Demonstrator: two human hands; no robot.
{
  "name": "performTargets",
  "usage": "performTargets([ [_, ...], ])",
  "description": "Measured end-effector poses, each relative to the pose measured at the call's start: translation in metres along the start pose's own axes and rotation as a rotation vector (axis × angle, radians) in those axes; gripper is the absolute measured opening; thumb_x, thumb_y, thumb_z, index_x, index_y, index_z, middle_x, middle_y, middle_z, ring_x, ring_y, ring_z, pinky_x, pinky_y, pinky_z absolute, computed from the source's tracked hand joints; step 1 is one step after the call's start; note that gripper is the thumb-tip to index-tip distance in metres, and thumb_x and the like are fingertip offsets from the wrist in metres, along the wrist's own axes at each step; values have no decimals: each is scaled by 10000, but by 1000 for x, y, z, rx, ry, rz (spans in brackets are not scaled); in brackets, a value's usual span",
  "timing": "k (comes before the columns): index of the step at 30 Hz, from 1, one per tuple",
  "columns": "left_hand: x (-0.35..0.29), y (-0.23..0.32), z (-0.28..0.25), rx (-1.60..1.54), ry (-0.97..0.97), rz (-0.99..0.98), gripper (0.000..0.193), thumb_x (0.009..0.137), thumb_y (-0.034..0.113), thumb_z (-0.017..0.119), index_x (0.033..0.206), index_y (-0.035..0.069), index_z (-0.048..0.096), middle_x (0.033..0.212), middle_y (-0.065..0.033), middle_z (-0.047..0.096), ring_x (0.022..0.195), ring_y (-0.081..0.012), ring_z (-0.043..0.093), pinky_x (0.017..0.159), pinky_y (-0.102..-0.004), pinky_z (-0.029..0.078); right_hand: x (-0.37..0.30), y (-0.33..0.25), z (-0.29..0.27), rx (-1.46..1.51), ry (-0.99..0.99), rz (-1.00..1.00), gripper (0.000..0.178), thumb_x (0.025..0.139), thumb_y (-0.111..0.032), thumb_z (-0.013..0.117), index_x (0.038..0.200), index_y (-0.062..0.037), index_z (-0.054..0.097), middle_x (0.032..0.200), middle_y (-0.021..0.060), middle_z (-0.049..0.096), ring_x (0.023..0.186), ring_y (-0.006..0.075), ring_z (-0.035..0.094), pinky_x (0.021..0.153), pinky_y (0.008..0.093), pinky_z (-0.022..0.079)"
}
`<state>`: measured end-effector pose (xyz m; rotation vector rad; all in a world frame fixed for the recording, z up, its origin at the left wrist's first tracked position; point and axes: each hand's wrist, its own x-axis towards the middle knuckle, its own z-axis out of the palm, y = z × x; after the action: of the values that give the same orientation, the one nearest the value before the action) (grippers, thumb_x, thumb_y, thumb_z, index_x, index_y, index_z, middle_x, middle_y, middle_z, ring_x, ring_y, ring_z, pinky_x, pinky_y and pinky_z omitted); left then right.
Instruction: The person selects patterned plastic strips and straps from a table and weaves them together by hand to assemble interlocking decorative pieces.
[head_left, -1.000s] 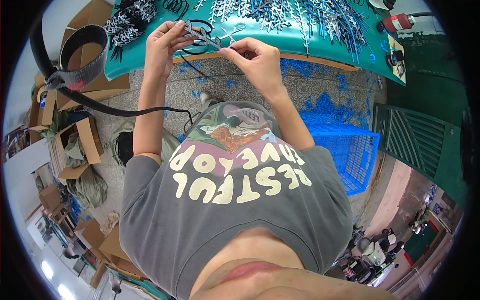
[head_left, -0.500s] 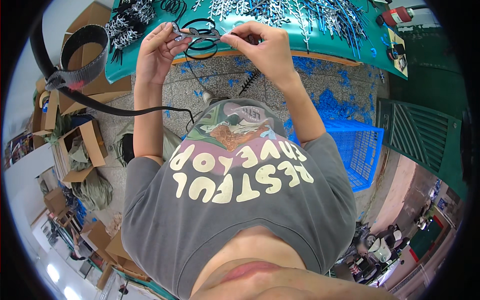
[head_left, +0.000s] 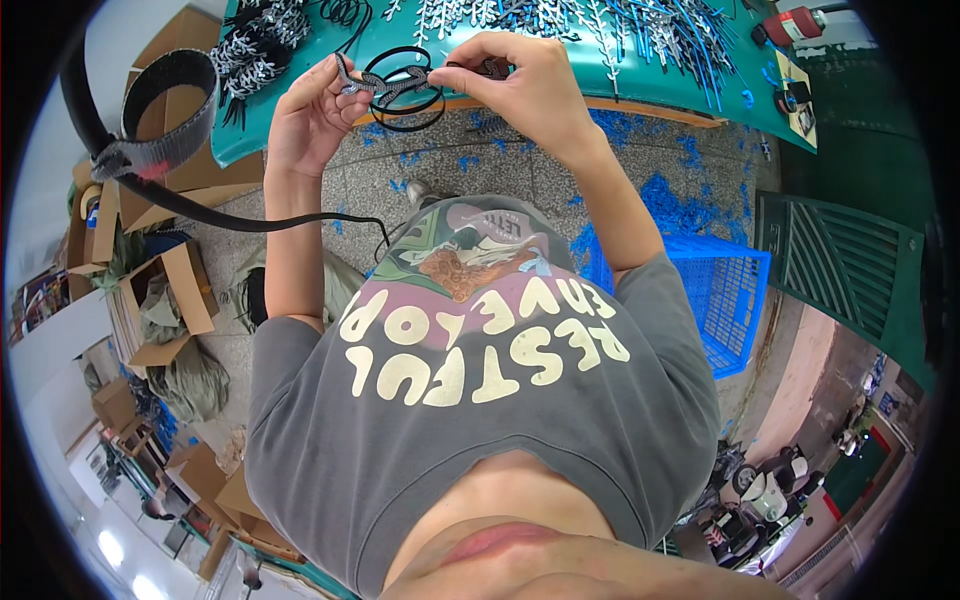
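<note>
Left hand (head_left: pixel 306 120) pinches 1 end of the leafy strip (head_left: pixel 388 86); right hand (head_left: pixel 538 95) grips it farther along, fingers curled. The strip spans the gap between them, at the near edge of the table (head_left: pixel 255 130). Compared with 1.0 s ago, right hand is higher and the strip, then slanting, lies nearly level. Black loops (head_left: pixel 402 129) hang beside it.

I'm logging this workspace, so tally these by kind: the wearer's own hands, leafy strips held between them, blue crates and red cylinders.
Left hand and right hand: 2
Leafy strip held between them: 1
Blue crate: 1
Red cylinder: 1
Total: 5
</note>
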<state>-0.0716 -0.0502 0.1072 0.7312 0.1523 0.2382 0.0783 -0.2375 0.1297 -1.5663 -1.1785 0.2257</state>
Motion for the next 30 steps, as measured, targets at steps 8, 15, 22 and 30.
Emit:
performTargets([
  [8, 0, -5, -10, 12, 68, -157, 223, 889, 158, 464, 956, -32, 559, 795, -95, 636, 702, -194, 654, 604, -242, 545, 0, 12, 4, -135, -186, 111, 237, 736, -234, 702, 920, -101, 634, 876, 67, 633, 694, 103, 585, 572, 216, 469],
  [15, 5, -21, -22, -20, 270, -269, 235, 868, 203, 535, 1008, 20, 584, 771, -29, 625, 659, -109, 618, 576, -191, 524, -6, 46, 13, -100, -321, -282, 149, 819, -265, 604, 876, -127, 604, 1176, 81, 493, 1178, 251, 352, 992, 383, 254],
  [22, 20, -6, -4, 1516, -206, 415, 287, 813, 262, 616, 999, 43, 616, 930, -40, 589, 819, -138, 581, 670, -270, 463, -13, 67, 24, 106, -434, -100, 179, 845, -263, 576, 861, -85, 594, 1143, 78, 501, 1123, 225, 408, 948, 351, 306],
  [30, 29, 11, 32, 1476, -361, -138, 171, 783, 173, 639, 802, 4, 617, 643, -29, 570, 637, -111, 517, 1050, -379, 250, -30, 84, 37, 638, -205, 318, 291, 865, -353, 545, 933, -74, 593, 1055, 71, 563, 1036, 159, 501, 876, 306, 395],
])
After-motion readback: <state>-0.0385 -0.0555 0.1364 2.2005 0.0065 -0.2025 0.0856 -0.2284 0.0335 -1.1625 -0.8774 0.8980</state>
